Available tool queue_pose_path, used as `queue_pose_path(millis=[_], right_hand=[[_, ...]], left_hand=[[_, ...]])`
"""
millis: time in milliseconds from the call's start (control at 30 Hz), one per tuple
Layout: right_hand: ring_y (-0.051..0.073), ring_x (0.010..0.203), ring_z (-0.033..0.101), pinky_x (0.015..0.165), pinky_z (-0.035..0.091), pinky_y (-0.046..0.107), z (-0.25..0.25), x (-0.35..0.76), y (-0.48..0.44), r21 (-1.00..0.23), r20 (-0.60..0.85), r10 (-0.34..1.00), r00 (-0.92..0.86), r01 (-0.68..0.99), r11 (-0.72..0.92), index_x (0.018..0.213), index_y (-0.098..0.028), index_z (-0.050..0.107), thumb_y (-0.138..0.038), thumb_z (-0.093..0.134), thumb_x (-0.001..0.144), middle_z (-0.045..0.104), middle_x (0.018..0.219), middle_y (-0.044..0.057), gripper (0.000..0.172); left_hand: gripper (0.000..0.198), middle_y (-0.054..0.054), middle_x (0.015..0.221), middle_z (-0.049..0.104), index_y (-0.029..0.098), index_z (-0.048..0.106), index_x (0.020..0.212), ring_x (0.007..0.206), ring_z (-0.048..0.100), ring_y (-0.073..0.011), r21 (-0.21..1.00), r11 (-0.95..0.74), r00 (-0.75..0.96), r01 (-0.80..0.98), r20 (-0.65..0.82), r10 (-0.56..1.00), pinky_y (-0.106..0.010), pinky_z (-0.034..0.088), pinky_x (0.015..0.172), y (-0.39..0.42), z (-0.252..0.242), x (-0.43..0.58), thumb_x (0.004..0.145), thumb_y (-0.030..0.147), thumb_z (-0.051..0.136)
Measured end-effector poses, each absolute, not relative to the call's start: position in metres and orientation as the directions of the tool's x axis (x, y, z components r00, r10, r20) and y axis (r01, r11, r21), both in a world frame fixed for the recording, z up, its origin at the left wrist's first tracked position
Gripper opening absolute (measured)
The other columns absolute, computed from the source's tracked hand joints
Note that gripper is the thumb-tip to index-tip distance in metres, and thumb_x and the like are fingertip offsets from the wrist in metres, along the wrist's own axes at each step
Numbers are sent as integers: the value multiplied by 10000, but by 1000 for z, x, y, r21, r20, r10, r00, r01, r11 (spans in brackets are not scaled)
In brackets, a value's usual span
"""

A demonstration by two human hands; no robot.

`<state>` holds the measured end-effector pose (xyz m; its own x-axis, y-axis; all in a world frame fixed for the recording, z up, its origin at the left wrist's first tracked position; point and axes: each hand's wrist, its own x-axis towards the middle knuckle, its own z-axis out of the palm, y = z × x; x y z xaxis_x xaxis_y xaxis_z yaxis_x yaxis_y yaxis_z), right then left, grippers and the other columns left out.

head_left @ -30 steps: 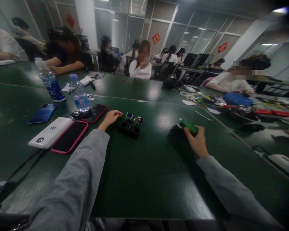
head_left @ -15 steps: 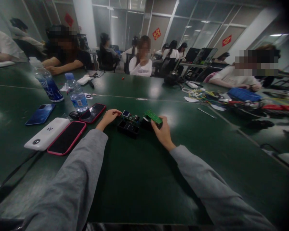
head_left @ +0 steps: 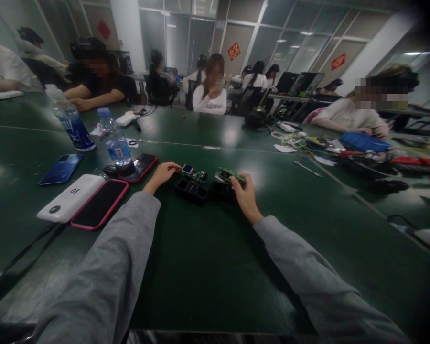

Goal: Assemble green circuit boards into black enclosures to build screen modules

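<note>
My right hand point(head_left: 248, 197) pinches the right end of a green circuit board point(head_left: 228, 173), holding it tilted above a small black open case point(head_left: 218, 190). My left hand point(head_left: 162, 177) rests on the table, fingers stretched toward the left edge of a second circuit board with a small square screen point(head_left: 187, 169). Its fingertips are at that board's edge; I cannot tell whether they touch it. This second board lies just behind another black case point(head_left: 189, 192), which has open compartments facing up.
Phones point(head_left: 100, 204), a white power bank point(head_left: 70, 198) and two bottles point(head_left: 115, 138) stand or lie to the left. A wrench point(head_left: 308, 168), cables and a blue tray point(head_left: 363, 142) lie at the right. Other people sit around the green table point(head_left: 200, 267).
My right hand has turned the green board, so its broad face now shows less and it appears more edge-on. My left hand stays in place.
</note>
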<state>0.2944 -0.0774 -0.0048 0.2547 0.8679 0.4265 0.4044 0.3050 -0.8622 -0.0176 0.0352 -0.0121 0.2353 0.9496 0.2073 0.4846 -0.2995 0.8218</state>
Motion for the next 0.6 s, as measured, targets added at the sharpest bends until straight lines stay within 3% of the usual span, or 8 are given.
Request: queue_pose_path(millis=[600], right_hand=[[160,716,534,703,458,322,-2,292,-81,-805,478,849,226,498,321,1018,-214,507,-564,603,833,556,803,-4,407]], left_hand=[[276,-40,979,755,205,732,1003,928,694,-157,785,-307,220,539,220,950,-284,509,876,42,-20,-21,840,179,510]])
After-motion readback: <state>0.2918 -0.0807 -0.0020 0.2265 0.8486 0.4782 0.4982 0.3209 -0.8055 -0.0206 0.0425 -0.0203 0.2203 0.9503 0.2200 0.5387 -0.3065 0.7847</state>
